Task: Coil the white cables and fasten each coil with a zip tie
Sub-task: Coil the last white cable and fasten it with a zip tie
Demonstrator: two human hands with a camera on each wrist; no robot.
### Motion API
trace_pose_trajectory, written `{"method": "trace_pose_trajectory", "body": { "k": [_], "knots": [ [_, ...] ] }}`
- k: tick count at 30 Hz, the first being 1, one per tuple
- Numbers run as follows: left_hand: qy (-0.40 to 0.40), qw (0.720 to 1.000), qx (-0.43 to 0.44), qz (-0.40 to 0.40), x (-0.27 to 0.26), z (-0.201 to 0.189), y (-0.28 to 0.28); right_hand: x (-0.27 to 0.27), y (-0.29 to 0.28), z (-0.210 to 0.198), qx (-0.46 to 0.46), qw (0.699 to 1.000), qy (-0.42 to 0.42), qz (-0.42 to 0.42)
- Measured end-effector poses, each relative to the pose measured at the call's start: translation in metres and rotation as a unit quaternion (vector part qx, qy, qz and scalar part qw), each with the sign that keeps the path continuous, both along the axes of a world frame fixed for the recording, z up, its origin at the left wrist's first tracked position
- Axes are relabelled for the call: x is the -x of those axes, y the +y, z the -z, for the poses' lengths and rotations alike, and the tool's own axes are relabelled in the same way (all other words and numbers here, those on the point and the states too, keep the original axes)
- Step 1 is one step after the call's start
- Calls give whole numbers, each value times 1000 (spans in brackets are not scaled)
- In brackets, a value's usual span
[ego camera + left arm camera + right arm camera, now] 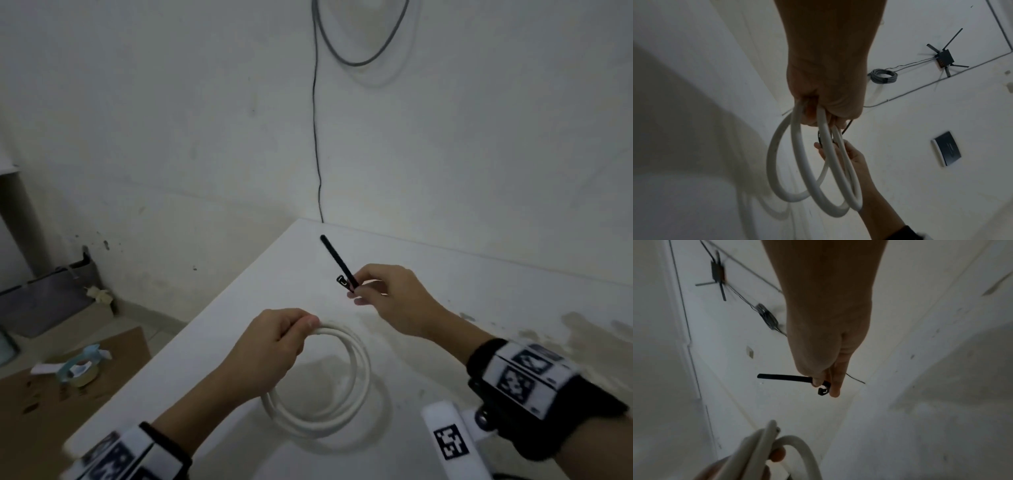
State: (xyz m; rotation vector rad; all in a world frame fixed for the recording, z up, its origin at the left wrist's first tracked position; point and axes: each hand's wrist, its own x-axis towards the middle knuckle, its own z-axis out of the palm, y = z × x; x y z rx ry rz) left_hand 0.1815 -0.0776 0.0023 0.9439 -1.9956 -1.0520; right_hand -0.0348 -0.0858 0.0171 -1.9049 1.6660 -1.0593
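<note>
A white cable coil [356, 387] of several loops hangs above the white table [428, 274], gripped at its top by my left hand [294, 329]. In the left wrist view the loops [826, 170] fan out below my curled fingers [818, 113]. My right hand [359, 291] is up and to the right of the coil, pinching a black zip tie [337, 260] near its head end. The strap points up and away. In the right wrist view the zip tie [785, 377] sticks out leftward from my fingertips [834, 391], its head curled below them.
A dark cord [315, 137] runs down the wall to the table's far corner. A tape roll [80, 371] lies on brown cardboard on the floor at left. A router [943, 58] and a grey cable bundle [882, 76] hang on the wall. Stains mark the table's right side.
</note>
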Motion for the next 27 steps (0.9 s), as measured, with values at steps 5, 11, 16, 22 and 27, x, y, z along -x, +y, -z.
{"method": "trace_pose_trajectory", "body": {
  "k": [5,11,16,22,27],
  "knots": [
    [-6,996,24,81,52,-4,15,35,56,-36,56,998,1,-12],
    [31,988,7,150,103,-24,41,73,116,-49,68,996,-61,-25],
    [-2,987,78,141,132,-38,48,106,150,-64,167,984,10,67],
    [-62,978,188,60,141,-47,45,124,171,-73,289,937,167,106],
    [-102,964,193,154,137,-55,58,128,162,-75,451,841,178,240]
  ]
}}
